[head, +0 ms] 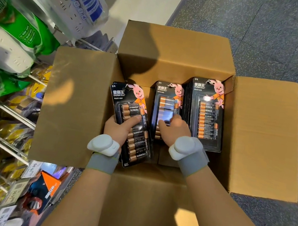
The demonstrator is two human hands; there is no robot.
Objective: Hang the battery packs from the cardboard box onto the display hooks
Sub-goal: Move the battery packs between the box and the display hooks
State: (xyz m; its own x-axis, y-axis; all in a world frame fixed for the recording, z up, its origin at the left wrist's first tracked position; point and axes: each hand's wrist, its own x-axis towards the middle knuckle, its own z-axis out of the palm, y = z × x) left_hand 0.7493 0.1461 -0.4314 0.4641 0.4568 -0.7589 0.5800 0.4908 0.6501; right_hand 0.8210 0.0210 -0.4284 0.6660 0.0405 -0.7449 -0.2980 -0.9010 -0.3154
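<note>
Open cardboard box (175, 47), left grip (119, 129) clasping battery pack (136, 98), right grip (174, 131) pinching middle pack (166, 100), blurred display hooks (14, 115) at frame left.

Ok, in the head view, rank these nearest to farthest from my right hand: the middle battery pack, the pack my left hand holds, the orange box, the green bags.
1. Middle battery pack: under the fingers of the right hand.
2. Held pack: in the left hand, just left.
3. Orange box: low down, left.
4. Green bags: high up, far left.
</note>
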